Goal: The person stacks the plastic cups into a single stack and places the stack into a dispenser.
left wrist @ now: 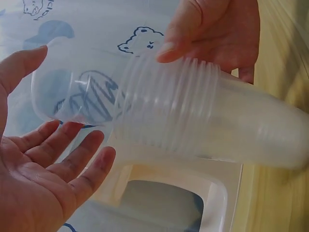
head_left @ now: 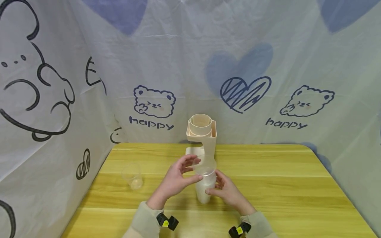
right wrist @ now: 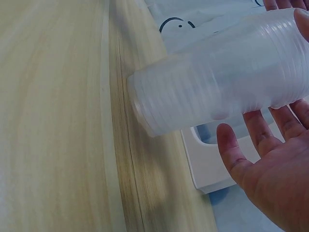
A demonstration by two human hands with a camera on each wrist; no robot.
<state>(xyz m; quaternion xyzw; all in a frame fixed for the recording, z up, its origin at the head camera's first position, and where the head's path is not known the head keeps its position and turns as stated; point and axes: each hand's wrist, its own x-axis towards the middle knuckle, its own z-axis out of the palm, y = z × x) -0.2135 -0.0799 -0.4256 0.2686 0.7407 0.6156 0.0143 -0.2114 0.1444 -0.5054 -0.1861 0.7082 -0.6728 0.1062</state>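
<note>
Fingers [left wrist: 86, 157] of the left hand [head_left: 178, 176] spread wide about the top cup [left wrist: 67, 94] jutting from the mouth end of the cup stack [head_left: 203, 193], though I cannot tell whether they press it, while the right hand [head_left: 230, 191] grips the stack from its right side, lower down, between thumb and curled fingers. The stack's long axis runs near upright over the table [head_left: 282, 188], mouths up, leading from the right hand's hold to the left hand, the nearer to the top cup. Beyond the stack rises a cream stand [head_left: 210, 145]; well to its left is a loose clear cup [head_left: 136, 182].
</note>
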